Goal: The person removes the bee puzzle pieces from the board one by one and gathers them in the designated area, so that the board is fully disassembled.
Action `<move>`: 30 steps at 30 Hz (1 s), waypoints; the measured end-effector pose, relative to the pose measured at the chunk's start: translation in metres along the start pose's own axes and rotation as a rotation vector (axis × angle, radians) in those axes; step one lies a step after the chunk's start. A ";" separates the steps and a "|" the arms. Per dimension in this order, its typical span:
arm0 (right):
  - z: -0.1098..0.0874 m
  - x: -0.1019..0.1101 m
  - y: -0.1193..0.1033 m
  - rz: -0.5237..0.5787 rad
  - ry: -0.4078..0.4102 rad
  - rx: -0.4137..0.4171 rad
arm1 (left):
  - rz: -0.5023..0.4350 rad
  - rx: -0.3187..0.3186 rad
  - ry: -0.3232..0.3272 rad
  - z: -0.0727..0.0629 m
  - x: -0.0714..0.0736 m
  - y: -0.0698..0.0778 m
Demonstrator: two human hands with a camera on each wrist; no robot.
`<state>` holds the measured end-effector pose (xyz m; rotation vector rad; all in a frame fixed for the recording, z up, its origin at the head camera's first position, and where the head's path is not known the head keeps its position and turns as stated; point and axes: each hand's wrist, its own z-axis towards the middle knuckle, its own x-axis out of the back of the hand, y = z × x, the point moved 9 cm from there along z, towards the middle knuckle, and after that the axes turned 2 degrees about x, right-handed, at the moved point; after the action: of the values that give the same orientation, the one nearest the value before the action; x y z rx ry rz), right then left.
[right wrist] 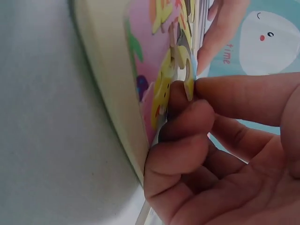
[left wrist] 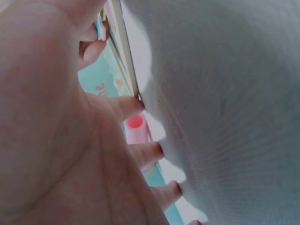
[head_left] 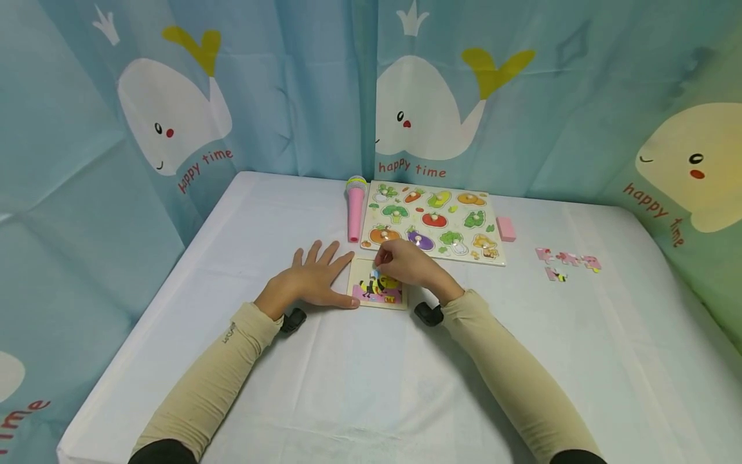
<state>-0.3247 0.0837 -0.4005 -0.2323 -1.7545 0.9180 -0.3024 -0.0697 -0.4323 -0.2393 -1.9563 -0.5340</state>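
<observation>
On the white-covered table [head_left: 348, 386], the bee jigsaw tray [head_left: 362, 267] is seen lying flat between the hands. At its nine o'clock the left hand [head_left: 315, 283] is laid with fingers spread and nothing grasped, the thumb set at the tray's eight o'clock corner; light, steady bracing there should stop the tray from sliding. From two o'clock the right hand [head_left: 406, 261] is reached over, and a thin jigsaw piece [right wrist: 188, 79] is pinched, tilted, between its thumb and forefinger. The piece is best levelled and its tabs aligned before being pressed, with neighbouring pieces left undisturbed by the curled fingers. Farther off, four loose jigsaw pieces [head_left: 569, 258] are spread at three o'clock, a vegetable knob puzzle [head_left: 452, 222] is placed at one, and a pink toy microphone [head_left: 355, 216] at eleven.
</observation>
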 end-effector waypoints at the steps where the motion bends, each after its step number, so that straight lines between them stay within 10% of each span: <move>1: 0.000 0.000 0.000 -0.004 0.001 -0.002 | 0.000 -0.001 0.002 0.000 0.000 0.000; 30: -0.002 -0.002 0.003 0.107 -0.018 0.010 | -0.029 0.008 0.001 0.011 -0.007 -0.007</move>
<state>-0.3230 0.0851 -0.4039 -0.3139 -1.7676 1.0084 -0.3110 -0.0697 -0.4443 -0.2060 -1.9631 -0.5448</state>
